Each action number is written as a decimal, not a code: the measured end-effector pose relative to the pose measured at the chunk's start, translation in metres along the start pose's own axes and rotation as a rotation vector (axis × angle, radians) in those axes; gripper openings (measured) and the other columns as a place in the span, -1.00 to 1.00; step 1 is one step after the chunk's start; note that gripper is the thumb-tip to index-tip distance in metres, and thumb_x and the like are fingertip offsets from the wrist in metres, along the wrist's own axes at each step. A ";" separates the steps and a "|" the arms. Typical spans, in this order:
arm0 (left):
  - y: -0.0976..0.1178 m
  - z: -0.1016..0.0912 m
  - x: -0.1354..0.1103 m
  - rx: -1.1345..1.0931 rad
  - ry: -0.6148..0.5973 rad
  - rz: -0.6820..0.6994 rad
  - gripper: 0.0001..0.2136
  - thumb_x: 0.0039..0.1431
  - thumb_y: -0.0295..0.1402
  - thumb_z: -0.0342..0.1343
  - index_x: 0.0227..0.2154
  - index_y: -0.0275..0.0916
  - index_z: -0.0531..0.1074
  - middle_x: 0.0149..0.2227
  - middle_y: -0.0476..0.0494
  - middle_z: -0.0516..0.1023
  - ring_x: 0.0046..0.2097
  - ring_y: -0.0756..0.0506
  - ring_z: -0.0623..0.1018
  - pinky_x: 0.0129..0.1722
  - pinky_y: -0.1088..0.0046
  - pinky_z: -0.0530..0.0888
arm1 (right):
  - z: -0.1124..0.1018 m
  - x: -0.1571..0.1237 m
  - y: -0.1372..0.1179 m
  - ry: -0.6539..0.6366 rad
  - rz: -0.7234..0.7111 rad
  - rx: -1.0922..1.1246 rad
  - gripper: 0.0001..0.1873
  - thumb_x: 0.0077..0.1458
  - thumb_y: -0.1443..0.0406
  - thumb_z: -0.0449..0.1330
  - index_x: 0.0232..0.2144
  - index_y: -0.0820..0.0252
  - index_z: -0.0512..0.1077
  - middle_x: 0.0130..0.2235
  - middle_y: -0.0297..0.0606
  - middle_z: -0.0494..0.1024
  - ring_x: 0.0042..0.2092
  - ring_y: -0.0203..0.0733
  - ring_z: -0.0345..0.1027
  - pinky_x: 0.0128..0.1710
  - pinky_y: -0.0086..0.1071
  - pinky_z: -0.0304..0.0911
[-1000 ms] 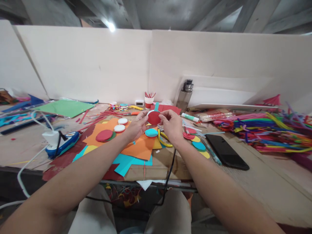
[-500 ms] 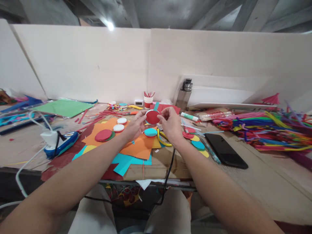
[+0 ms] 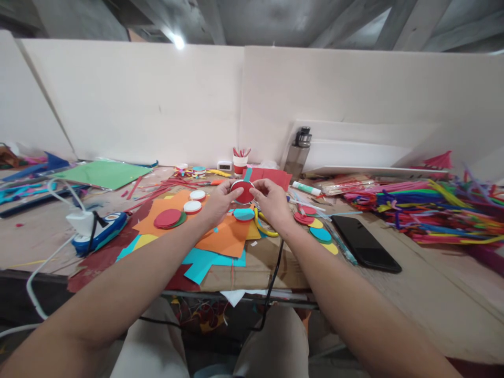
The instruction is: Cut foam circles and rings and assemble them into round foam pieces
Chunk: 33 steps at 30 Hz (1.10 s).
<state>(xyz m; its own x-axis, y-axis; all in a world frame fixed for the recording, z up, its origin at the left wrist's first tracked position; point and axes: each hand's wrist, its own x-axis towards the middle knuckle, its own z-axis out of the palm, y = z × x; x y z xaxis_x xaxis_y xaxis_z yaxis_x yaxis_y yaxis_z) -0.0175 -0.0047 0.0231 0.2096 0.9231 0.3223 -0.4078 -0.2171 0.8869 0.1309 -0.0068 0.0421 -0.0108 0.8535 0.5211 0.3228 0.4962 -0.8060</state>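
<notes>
Between my two hands, above the table, is a round disc (image 3: 243,193) with a red face and a white rim. My left hand (image 3: 221,202) pinches its left edge, thumb on the red face. On the right edge, the thumb and fingers of my right hand (image 3: 271,200) are closed too. A teal strip (image 3: 248,175) stands up behind the disc's top; whether it is joined to it I cannot tell. Just below lies a blue-topped disc (image 3: 244,214), with yellow-handled scissors (image 3: 264,224) to its right. Two white-topped discs (image 3: 192,206) sit left of my left hand.
Orange paper (image 3: 224,239) and red paper circles (image 3: 167,218) lie on the left. Coloured circles (image 3: 321,234) and a black phone (image 3: 364,244) are at right, before bundled pipe cleaners (image 3: 433,210). A glue stick (image 3: 306,188), bottle (image 3: 298,152) and power strip (image 3: 100,233) surround the work area.
Both hands have shifted slightly left with the red disc. The disc looks more upright and face-on, and my right fingers sit closer against its edge.
</notes>
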 end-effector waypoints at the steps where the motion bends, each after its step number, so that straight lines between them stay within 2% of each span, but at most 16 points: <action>1: -0.001 -0.001 0.001 0.042 0.025 -0.008 -0.71 -0.03 -0.29 0.28 -0.26 -0.29 0.40 -0.22 -0.14 0.54 -0.21 -0.10 0.56 -0.16 0.19 0.55 | 0.001 0.000 0.001 -0.005 0.003 0.008 -0.90 -0.04 0.27 0.17 -0.43 0.19 0.40 -0.42 -0.33 0.48 -0.40 -0.30 0.29 -0.33 -0.38 0.24; 5: -0.004 -0.005 0.003 0.101 0.070 -0.032 -0.66 -0.08 -0.27 0.32 -0.28 -0.33 0.41 -0.26 -0.15 0.54 -0.30 -0.09 0.57 -0.24 0.19 0.58 | 0.005 0.001 0.005 -0.008 0.036 0.071 -0.88 -0.07 0.26 0.19 -0.45 0.19 0.41 -0.43 -0.34 0.48 -0.40 -0.31 0.30 -0.34 -0.39 0.25; 10: -0.004 -0.007 0.004 0.003 0.083 -0.001 -0.67 -0.05 -0.25 0.30 -0.27 -0.29 0.36 -0.26 -0.10 0.53 -0.28 -0.05 0.56 -0.19 0.16 0.57 | 0.010 0.002 0.008 -0.048 0.096 0.258 -0.81 -0.10 0.26 0.18 -0.35 0.19 0.43 -0.40 -0.36 0.50 -0.41 -0.34 0.32 -0.36 -0.42 0.30; 15: -0.005 -0.006 0.004 0.008 0.072 0.003 -0.67 -0.05 -0.27 0.30 -0.27 -0.27 0.34 -0.26 -0.07 0.52 -0.23 -0.06 0.56 -0.16 0.16 0.56 | 0.012 0.003 0.013 -0.014 0.177 0.272 -0.85 -0.14 0.29 0.19 -0.41 0.19 0.42 -0.49 -0.42 0.44 -0.49 -0.38 0.27 -0.45 -0.45 0.27; 24: -0.007 0.000 0.002 0.034 0.027 -0.006 -0.65 -0.03 -0.23 0.27 -0.22 -0.28 0.37 -0.17 -0.13 0.52 -0.17 -0.10 0.55 -0.14 0.18 0.54 | 0.014 0.003 0.014 0.043 0.266 0.325 -0.90 -0.20 0.35 0.19 -0.49 0.18 0.36 -0.55 -0.45 0.39 -0.52 -0.38 0.24 -0.49 -0.47 0.22; 30: -0.008 0.001 0.002 0.105 0.024 0.002 -0.66 0.01 -0.16 0.24 -0.26 -0.30 0.38 -0.24 -0.14 0.53 -0.24 -0.08 0.55 -0.25 0.26 0.58 | 0.018 0.003 0.022 0.066 0.169 0.180 -0.94 -0.15 0.34 0.12 -0.48 0.17 0.34 -0.50 -0.42 0.41 -0.46 -0.35 0.27 -0.44 -0.45 0.22; 33: -0.007 0.001 0.002 0.108 0.031 -0.005 -0.63 0.00 -0.15 0.24 -0.22 -0.30 0.39 -0.25 -0.14 0.52 -0.26 -0.07 0.55 -0.31 0.30 0.59 | 0.018 0.001 0.017 0.040 0.101 0.146 -0.89 -0.06 0.25 0.12 -0.43 0.17 0.35 -0.46 -0.40 0.43 -0.43 -0.33 0.28 -0.41 -0.43 0.22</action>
<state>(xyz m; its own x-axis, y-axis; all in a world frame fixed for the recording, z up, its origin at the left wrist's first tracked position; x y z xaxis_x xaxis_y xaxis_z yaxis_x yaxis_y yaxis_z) -0.0133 -0.0018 0.0178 0.1831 0.9334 0.3086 -0.3084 -0.2435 0.9196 0.1192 0.0053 0.0239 0.0528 0.8945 0.4439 0.1796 0.4288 -0.8854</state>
